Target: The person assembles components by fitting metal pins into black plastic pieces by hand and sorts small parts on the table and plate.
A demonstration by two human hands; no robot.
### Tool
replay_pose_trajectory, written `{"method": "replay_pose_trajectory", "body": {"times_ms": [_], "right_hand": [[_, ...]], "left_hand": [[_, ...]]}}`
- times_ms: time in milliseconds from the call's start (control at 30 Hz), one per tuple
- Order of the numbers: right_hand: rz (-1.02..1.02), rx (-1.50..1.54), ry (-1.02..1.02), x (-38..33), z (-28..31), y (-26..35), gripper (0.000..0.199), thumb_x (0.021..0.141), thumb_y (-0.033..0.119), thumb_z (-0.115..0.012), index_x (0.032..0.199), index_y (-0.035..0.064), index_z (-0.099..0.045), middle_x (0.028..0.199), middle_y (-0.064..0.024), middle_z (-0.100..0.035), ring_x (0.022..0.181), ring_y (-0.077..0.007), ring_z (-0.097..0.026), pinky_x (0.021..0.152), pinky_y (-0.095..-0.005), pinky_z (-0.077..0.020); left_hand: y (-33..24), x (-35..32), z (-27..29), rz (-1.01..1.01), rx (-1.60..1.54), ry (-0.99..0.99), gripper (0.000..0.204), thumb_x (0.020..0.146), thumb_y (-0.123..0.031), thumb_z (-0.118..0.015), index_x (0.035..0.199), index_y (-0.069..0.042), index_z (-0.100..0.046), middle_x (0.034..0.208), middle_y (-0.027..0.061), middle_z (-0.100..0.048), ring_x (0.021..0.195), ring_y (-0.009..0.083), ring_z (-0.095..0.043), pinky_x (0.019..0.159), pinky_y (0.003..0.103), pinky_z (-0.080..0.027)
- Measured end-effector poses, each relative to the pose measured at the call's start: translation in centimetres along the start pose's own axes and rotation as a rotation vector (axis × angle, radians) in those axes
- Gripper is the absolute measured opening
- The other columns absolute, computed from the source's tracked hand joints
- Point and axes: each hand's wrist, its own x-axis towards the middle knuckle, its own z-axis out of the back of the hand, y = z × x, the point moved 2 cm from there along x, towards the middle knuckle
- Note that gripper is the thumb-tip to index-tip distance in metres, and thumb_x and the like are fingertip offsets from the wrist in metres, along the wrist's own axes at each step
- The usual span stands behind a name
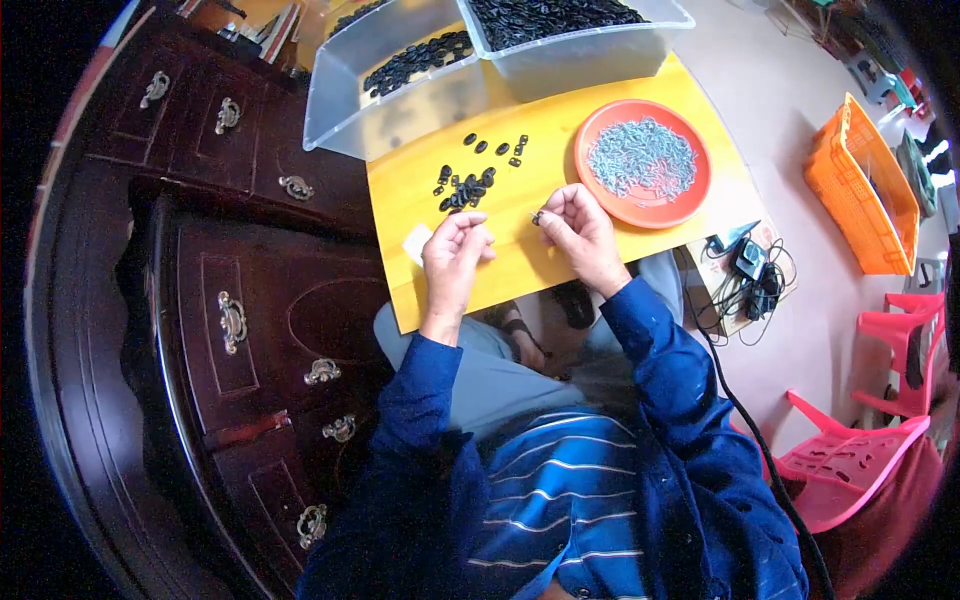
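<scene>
My right hand (583, 238) pinches a small black piece (537, 217) between thumb and fingertips, over the near half of the yellow tabletop (520, 265). To its left, my left hand (457, 258) has its fingers curled toward the thumb; whatever they hold, if anything, is hidden. Just beyond that hand lies a loose pile of small black oval parts (468, 188), and a few more black pieces (502, 149) are scattered farther back. Beside my right hand sits a round orange-red plate (590, 185) with many small silvery screw-like pieces (643, 158) in it.
Two translucent bins (580, 75) of black parts stand at the table's far side. A dark wooden cabinet (270, 250) borders the left. On the right are an orange crate (850, 190), a pink plastic chair (850, 460), and a box with black cables and an adapter (750, 260).
</scene>
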Motion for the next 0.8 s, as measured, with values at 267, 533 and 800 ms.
{"method": "replay_pose_trajectory", "body": {"times_ms": [267, 533, 800], "right_hand": [[0.008, -0.014, -0.015, -0.1, -0.1, 0.1, 0.013, 0.096, 0.004, -0.061, 0.104, 0.0045, -0.051, 0.087, 0.0008, -0.057, 0.073, -0.0050, -0.053, 0.065, -0.0205, -0.0466], [0.030, -0.043, -0.011, -0.2, 1.0, -0.2, 0.014, 0.097, 0.006, -0.061, 0.106, 0.0064, -0.050, 0.091, 0.0001, -0.059, 0.079, -0.0056, -0.056, 0.069, -0.0210, -0.0483], [0.107, -0.049, -0.020, 0.2, 0.5, -1.2, 0.017, 0.095, 0.001, -0.062, 0.105, 0.0068, -0.049, 0.090, 0.0009, -0.056, 0.075, -0.0054, -0.057, 0.062, -0.0211, -0.0489]], "left_hand": [[0.5, -0.3, 0.4, 0.062, -0.063, 0.030, 0.029, 0.099, -0.019, -0.062, 0.120, 0.002, -0.063, 0.091, 0.0029, -0.067, 0.074, 0.0079, -0.063, 0.068, 0.022, -0.054], [0.5, 0.7, -1.2, 0.175, -0.157, 0.076, 0.027, 0.101, -0.022, -0.060, 0.118, -0.001, -0.064, 0.088, 0.0036, -0.065, 0.069, 0.0083, -0.061, 0.065, 0.023, -0.055], [0.9, 1.0, -1.8, 0.111, -0.164, 0.093, 0.025, 0.099, -0.014, -0.059, 0.120, 0.000, -0.058, 0.086, 0.0042, -0.062, 0.069, 0.0090, -0.059, 0.066, 0.024, -0.053]]}}
